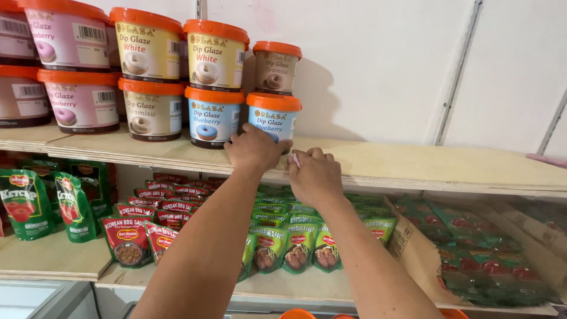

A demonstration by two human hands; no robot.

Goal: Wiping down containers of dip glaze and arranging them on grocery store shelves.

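Observation:
Both my hands reach up to the front edge of a plywood shelf [425, 168]. My left hand [255, 147] rests knuckles-up on the shelf, right against the base of a small blue-labelled tub with an orange lid [273, 117]. My right hand [316, 174] is curled just beside it at the shelf lip, pinching a small pale pink strip [296, 160] between the fingers. A second small tub with a beige label [276, 66] is stacked on the blue one.
Several orange-lidded tubs [147, 71] stand stacked in two tiers to the left. The lower shelf holds red sauce pouches [127, 236], green pouches [295, 236], green ketchup pouches [23, 204] and a cardboard box of pouches [472, 248]. White wall behind.

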